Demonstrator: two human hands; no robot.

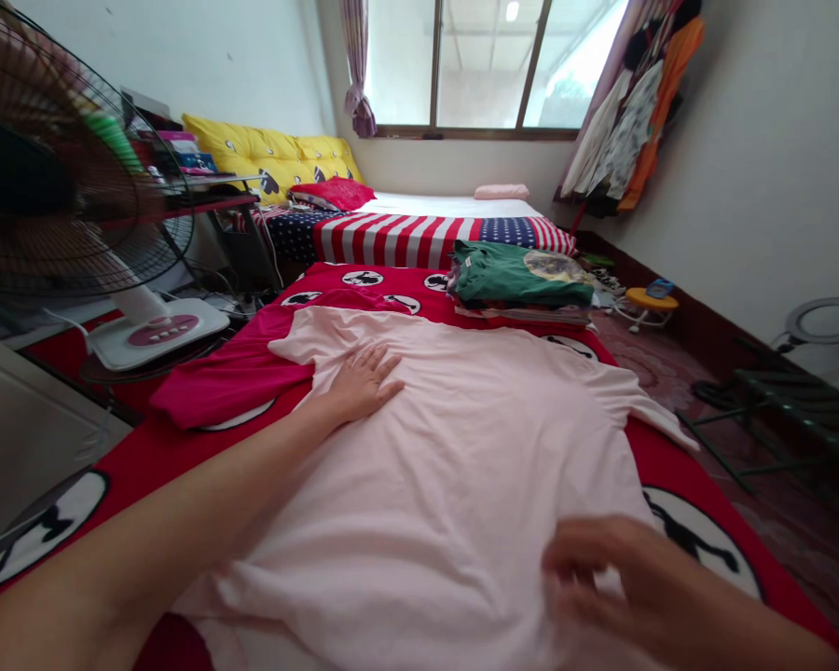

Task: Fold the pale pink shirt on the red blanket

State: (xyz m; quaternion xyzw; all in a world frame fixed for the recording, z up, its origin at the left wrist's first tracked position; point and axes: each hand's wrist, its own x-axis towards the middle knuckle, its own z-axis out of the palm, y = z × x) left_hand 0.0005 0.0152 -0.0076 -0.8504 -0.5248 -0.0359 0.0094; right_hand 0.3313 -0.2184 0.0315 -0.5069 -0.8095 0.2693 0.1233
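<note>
Two hands are resting on the pink shirt [461, 447]: left hand [360, 384] lying flat, fingers spread, far up it; right hand [601, 573], blurred, fingers curling loosely nearer.

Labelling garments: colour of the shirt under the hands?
Pale pink shirt, plain; head view, left hand flat on it.
</note>
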